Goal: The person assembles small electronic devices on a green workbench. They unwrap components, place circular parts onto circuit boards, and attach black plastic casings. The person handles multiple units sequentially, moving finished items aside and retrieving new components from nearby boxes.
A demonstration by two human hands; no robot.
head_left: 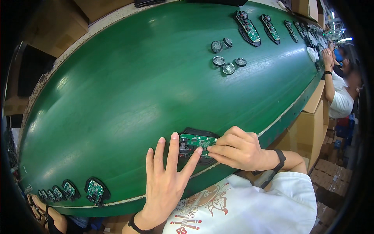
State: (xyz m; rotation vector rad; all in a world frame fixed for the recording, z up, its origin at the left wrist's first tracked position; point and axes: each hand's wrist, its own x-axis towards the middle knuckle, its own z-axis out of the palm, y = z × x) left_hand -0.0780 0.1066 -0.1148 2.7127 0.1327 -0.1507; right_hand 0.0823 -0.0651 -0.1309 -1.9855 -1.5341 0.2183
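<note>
A green circuit board [198, 139] sits in a black plastic housing [191, 130] near the front edge of the green work surface. Fingers spread, my left hand [166, 185] reaches over the left side of this unit. Its thumb tip rests on the board's lower part, and the other fingertips lie at or beyond the housing's left end. At the board's right end my right hand [242, 151] is closed, thumb and index finger pinched together. Whatever sits between those fingertips is too small or hidden to name. Part of the board is covered by my fingers.
Several clear round parts with dark rims [228, 68] lie beyond my hands. Black-housed boards stand at the far right [247, 28] and lower left [95, 190]. A cardboard box [298, 128] adjoins the right edge. Another person's hand [327, 57] works farther right; other arms [56, 218] show lower left.
</note>
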